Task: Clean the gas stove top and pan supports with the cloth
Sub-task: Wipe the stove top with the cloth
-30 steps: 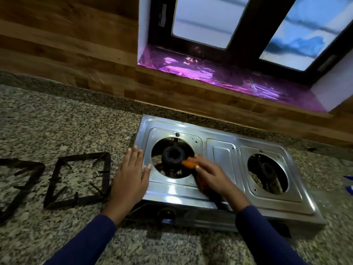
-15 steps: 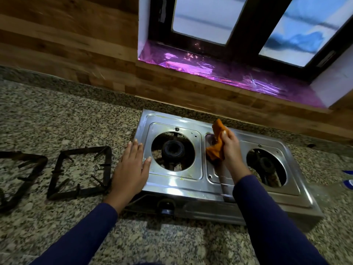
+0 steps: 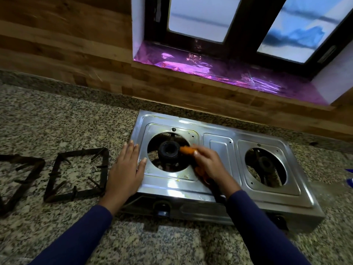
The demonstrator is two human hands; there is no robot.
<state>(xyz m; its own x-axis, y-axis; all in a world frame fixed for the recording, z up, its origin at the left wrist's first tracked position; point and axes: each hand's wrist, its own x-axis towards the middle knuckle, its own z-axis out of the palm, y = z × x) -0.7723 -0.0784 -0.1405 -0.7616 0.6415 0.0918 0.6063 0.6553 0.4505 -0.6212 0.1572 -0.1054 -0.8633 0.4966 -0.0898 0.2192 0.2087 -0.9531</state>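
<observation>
- Most of the orange cloth [image 3: 188,150] is buried under the right hand [image 3: 209,163]; only a tip pokes out beside the left burner [image 3: 169,151], and a scrap shows below the palm.
- A second pan support [image 3: 18,180] is cut off at the frame's left edge, and something blue [image 3: 349,176] at the right edge is too clipped to name.
- Right hand is clenched around the cloth, knuckles up, pressing at the right rim of the left burner opening.
- Left hand [image 3: 126,172] lies flat and released, fingers together, palm on the gas stove's [image 3: 219,150] left edge.
- The stove is shiny stamped steel with two round openings, sitting on a speckled granite table [image 3: 57,121].
- A dark square pan support [image 3: 76,174] lies on the table just left of the stove.
</observation>
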